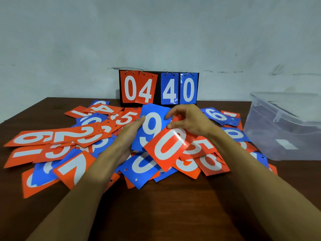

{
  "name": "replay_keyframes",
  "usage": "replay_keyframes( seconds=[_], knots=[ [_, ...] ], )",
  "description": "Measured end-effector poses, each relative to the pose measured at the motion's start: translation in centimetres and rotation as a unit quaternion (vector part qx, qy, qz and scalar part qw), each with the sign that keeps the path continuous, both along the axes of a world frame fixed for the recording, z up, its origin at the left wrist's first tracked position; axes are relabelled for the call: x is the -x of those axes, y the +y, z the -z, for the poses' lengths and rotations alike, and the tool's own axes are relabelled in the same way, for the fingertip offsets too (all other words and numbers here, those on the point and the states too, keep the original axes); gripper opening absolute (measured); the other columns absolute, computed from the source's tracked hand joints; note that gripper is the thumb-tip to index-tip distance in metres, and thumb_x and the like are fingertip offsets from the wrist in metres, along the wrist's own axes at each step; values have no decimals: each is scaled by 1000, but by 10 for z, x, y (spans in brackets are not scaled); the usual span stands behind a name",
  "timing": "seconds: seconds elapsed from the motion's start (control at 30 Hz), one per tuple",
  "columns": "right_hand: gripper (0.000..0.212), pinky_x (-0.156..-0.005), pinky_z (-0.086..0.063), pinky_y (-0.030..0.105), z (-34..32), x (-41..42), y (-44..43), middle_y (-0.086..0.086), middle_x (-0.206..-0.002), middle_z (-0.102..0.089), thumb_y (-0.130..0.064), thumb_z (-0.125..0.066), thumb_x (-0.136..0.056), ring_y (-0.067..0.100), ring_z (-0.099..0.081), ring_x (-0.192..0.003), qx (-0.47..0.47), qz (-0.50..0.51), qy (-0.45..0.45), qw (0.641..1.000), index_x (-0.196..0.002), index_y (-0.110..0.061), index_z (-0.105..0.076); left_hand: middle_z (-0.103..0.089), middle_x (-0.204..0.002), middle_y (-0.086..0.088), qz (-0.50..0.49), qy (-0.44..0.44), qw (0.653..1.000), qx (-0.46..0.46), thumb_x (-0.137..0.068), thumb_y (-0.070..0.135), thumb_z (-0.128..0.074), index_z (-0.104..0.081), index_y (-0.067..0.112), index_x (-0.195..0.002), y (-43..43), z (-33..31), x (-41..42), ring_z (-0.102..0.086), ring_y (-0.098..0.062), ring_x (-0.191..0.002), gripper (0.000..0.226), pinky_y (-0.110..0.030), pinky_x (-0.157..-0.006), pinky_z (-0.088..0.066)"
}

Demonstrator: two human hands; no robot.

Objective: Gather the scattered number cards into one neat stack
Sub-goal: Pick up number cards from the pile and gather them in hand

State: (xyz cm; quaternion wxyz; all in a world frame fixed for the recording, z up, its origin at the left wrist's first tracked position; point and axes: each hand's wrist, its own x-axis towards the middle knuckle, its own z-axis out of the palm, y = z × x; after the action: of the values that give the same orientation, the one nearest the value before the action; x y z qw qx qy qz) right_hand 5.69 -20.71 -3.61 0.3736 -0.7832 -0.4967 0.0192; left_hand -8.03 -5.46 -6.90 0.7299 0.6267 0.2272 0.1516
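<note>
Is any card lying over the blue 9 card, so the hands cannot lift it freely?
Yes: the orange 0 card lies across the lower right part of the blue 9 card, just below the right hand.

Head-worn view, forward-down, close

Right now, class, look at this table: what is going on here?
A person is handling loose red and blue cards strewn over a table. The right grip pinches the right edge of a blue 9, while the left grip, fingers straight, steadies its left side. A red 0 overlaps the 9's lower corner. No neat stack shows yet. A scoreboard reading 04 40 stands behind, and a clear bin sits at the right.
</note>
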Motion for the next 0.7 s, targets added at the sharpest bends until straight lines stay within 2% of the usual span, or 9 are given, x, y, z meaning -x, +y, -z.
replay_keyframes(
  seconds=[0.07, 0.13, 0.23, 0.27, 0.33, 0.43, 0.5, 0.57, 0.7],
  knots=[
    [25, -70, -51, 21, 3, 0, 10, -3, -92, -64, -22, -80, -73, 9, -59, -80, -33, 39, 2, 999, -86, -25, -59, -74, -96, -2, 34, -11, 995, -91, -84, 39, -66, -63, 24, -98, -4, 0, 0, -71, -19, -85, 21, -36, -73, -58],
    [26, -68, -49, 18, 9, -2, 16, -4, -93, -64, -29, -78, -76, 5, -58, -79, -63, 72, 12, 995, -89, -24, -56, -72, -96, 5, 35, -11, 987, -155, -76, 29, -75, -59, 29, -101, -6, 2, 0, -71, -14, -83, 29, -29, -64, -59],
    [25, -77, -53, 28, 12, -11, 8, 1, -99, -66, -36, -61, -90, 14, -63, -88, -115, 153, 82, 978, -103, -15, -59, -71, -102, 2, -8, -9, 988, -154, -82, 27, -71, -56, 26, -115, -4, 5, -1, -71, -17, -86, 37, -33, -67, -59],
    [27, -76, -52, 31, 15, -16, -1, 4, -103, -67, -36, -55, -93, 16, -63, -88, -96, 192, 92, 972, -106, -13, -60, -71, -103, 1, -28, -8, 990, -138, -86, 29, -68, -55, 25, -119, -3, 6, -1, -71, -19, -87, 36, -36, -71, -59],
    [35, -76, -47, 30, 25, -29, -21, 7, -107, -67, -39, -52, -95, 15, -60, -89, 43, 262, 72, 961, -110, -10, -62, -71, -107, -1, -66, -10, 992, -105, -91, 35, -61, -54, 24, -124, 0, 8, -4, -71, -20, -89, 36, -42, -79, -58],
    [61, -96, -46, 40, 47, -31, -42, 9, -117, -63, -63, -55, -82, 22, -55, -110, 226, 282, 42, 931, -116, -13, -62, -69, -110, 1, -93, -13, 990, -107, -94, 39, -53, -53, 26, -126, -3, 9, -7, -69, -18, -94, 34, -42, -84, -57],
    [71, -104, -41, 48, 50, -24, -49, 7, -131, -54, -70, -57, -75, 25, -47, -124, 247, 253, 36, 935, -124, -19, -58, -68, -103, 4, -100, -19, 988, -118, -96, 38, -50, -53, 26, -124, -6, 9, -9, -68, -15, -91, 30, -32, -75, -56],
    [68, -105, -40, 43, 41, -19, -57, 4, -139, -47, -63, -64, -75, 24, -44, -128, 255, 198, 69, 944, -130, -24, -54, -66, -92, 9, -101, -25, 987, -125, -97, 36, -48, -53, 27, -120, -10, 9, -8, -66, -10, -85, 25, -25, -65, -53],
    [34, -86, -43, 26, 33, -20, -70, -4, -116, -58, -35, -76, -78, 15, -54, -110, 249, 127, 44, 959, -107, -25, -63, -65, -88, 12, -105, -25, 986, -130, -97, 35, -49, -54, 26, -121, -14, 7, -7, -66, -8, -81, 26, -23, -61, -51]
  ],
)
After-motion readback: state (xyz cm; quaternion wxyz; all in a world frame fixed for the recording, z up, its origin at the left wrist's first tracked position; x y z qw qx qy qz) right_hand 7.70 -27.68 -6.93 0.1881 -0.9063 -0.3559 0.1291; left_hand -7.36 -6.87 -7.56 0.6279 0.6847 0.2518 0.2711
